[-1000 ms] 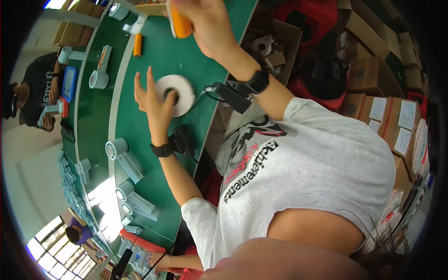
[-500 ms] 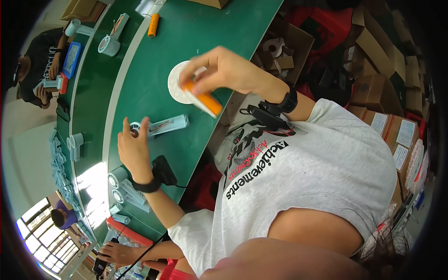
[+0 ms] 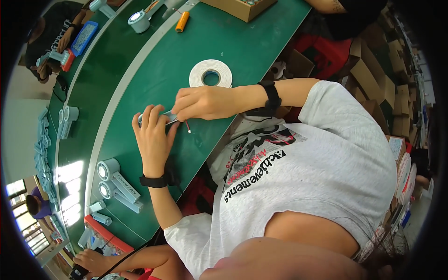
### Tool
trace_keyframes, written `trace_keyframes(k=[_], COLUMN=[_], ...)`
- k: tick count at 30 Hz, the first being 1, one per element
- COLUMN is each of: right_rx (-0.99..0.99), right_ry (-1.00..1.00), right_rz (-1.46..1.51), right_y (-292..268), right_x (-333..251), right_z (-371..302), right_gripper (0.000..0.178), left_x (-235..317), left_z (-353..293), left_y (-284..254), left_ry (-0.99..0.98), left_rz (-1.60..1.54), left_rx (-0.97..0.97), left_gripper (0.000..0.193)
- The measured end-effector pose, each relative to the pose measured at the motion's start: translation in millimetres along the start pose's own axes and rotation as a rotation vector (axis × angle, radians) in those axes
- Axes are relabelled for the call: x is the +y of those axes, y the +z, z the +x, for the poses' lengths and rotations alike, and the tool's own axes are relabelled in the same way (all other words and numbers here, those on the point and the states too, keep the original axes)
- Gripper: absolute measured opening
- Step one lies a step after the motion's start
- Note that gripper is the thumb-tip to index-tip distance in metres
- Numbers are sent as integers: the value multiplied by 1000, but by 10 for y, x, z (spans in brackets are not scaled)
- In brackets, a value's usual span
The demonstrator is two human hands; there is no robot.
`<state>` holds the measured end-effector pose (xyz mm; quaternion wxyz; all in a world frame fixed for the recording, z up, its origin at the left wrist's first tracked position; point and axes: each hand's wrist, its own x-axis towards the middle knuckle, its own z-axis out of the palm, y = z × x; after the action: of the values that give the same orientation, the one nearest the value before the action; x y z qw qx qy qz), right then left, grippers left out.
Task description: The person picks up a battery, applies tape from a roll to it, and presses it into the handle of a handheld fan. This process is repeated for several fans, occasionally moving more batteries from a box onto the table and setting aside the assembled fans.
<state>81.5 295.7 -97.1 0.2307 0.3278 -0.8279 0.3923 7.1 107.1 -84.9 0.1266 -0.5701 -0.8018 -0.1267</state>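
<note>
Pinching a pale-blue handheld fan (image 3: 156, 117) together, left hand (image 3: 153, 137) beneath, right hand (image 3: 203, 102) gripping its upper end; long axis runs across the green tabletop (image 3: 154, 60).

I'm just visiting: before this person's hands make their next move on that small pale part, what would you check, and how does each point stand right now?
1. Left hand steadying the pale blue part on the green table: ok.
2. Right hand gripping the same part: ok.
3. Thin red-tipped wire free of the fingers: ok, it pokes out below the right hand.
4. White tape roll within reach: ok, just beyond the right hand.
5. Part's alignment under the fingers: cannot tell, mostly hidden.
</note>
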Motion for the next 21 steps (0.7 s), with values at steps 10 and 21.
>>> trace_keyframes(k=[10,21], right_rx=[-458,-736], right_ry=[99,305], right_rz=[-455,-512], right_y=[187,48], right_x=[-40,23], right_z=[145,202], right_gripper=[63,67], left_x=[-213,-230], left_z=[-132,-46], left_y=[183,-191], left_ry=[-357,-318], left_rz=[-529,-854], left_rx=[308,174], left_gripper=[8,37])
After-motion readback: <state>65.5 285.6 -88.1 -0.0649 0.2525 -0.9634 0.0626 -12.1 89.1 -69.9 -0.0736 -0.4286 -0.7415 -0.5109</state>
